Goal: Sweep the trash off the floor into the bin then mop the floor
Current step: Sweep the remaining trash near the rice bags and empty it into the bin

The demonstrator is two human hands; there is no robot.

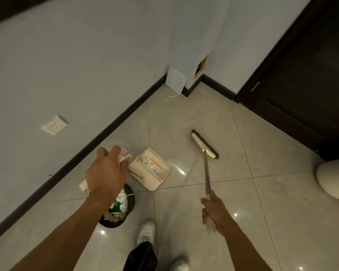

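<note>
**Hands on broom and dustpan, bin at the feet**

We find the left hand (108, 169) curled round the cream top of the dustpan handle (124, 155), held above the bin. The right hand (213, 209) is clamped on the white grip of the broom (207, 177). The two hands are well apart.

The shaft runs forward from the right hand to the broom head (205, 144), which rests on the floor (243, 192) with its dark bristles on the far side. The dustpan (151, 169) sits on the floor between the broom head and the bin, near the bin. A few small pale bits lie inside it by the comb.

The dark round bin (132, 202) stands partly under the left forearm, with paper trash (117, 207) in it. Two white shoes (146, 231) show below.

Further out we note a wall socket (54, 125), a white panel (176, 80) leaning in the corner and a dark door (301, 75).
</note>
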